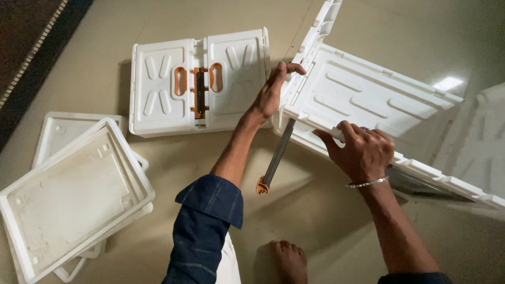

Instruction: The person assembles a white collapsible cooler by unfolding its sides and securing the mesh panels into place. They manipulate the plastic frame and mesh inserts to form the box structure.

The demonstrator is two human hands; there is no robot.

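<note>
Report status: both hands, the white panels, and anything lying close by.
Left hand grips upright white panel. Right hand grips edge of large ribbed panel. Grey rod with orange end hangs at their joint. Stacked trays left.

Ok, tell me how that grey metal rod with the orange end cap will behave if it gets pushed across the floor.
The grey metal rod with the orange end cap looks straight and rigid, so it probably won't flex. It seems slim and round, so it may roll on the smooth beige tile floor. The cap might check that roll.

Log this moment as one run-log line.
left hand: gripping white panel corner | right hand: holding panel's near edge | grey rod: hanging from panel | floor: stacked trays
</note>
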